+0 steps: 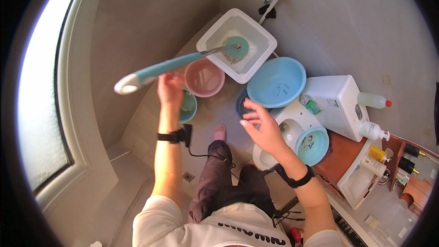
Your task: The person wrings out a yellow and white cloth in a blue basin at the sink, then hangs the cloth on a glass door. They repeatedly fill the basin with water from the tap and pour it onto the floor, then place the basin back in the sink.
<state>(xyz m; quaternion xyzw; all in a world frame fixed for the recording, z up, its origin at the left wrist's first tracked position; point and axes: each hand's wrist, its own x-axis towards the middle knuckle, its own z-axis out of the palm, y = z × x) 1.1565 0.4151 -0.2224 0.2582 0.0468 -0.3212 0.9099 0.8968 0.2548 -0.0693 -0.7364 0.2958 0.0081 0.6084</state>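
A mop with a teal-and-white handle (169, 65) slants up toward me. Its round teal head (237, 48) with pale strands rests in the white square basin (208, 41). Around the handle near its white end, the fingers of my left hand (169, 90) are closed, slightly blurred and partly hidden behind it. My right hand (261, 128) hovers with fingers apart and holds nothing, over the area between the large blue basin (286, 66) and the toilet (263, 158).
A pink basin (204, 92) and a green basin (191, 115) stand left of my right hand. On the toilet, a small turquoise basin (322, 148) sits beside the white tank (338, 91). Bottles (372, 130) line the right side; a bright window (41, 96) is at left.
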